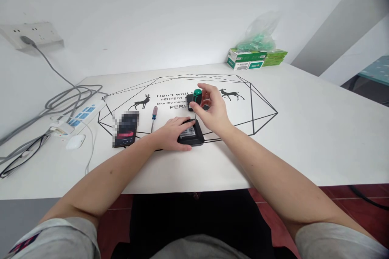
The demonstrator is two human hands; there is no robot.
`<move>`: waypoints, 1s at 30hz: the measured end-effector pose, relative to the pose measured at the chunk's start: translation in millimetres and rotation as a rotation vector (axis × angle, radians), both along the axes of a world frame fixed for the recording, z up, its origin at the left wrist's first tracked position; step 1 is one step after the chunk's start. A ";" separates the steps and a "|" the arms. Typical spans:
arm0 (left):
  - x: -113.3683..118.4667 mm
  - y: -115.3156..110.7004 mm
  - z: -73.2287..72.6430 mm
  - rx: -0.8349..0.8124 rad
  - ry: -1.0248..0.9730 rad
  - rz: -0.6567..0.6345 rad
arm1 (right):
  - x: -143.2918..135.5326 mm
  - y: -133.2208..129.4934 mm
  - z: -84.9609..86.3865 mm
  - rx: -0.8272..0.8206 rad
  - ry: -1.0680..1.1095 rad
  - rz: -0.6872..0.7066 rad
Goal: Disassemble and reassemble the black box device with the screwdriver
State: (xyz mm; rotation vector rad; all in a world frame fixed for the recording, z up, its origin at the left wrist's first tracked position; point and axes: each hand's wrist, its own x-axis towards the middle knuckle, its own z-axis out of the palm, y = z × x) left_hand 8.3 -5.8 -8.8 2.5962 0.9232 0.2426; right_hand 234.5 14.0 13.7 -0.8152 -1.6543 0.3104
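Observation:
A black rectangular device (199, 138) with a white printed label lies flat before me. My left hand (174, 132) rests over its left side, fingers stretched out and holding it against the table. In my right hand (212, 109) is an upright screwdriver (197, 94) with a green and black handle, gripped between thumb and fingers. Its thin shaft points down to the device near my left fingertips; the exact tip contact is too small to make out. Behind the screwdriver sits another small black object (189, 102), partly hidden by my right hand.
Left of my hands lie a second screwdriver (154, 113) and a blurred phone (127, 129). Farther left are a power strip (86, 113), a white earbud case (75, 141) and coiled grey cables (75, 91). Green boxes (247, 56) with a plastic bag (259, 36) stand against the wall.

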 end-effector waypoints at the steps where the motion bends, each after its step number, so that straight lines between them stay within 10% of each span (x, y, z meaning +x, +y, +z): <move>1: 0.2 0.0 0.3 0.000 0.000 0.000 | 0.4 0.1 0.0 -0.004 0.005 0.000; 20: 7.2 10.7 -4.6 0.171 -0.256 0.214 | 0.7 7.1 -6.6 -0.040 0.201 0.066; 30: -20.3 38.9 -5.0 0.200 -0.028 0.682 | 11.0 19.5 -12.5 -0.014 0.237 -0.031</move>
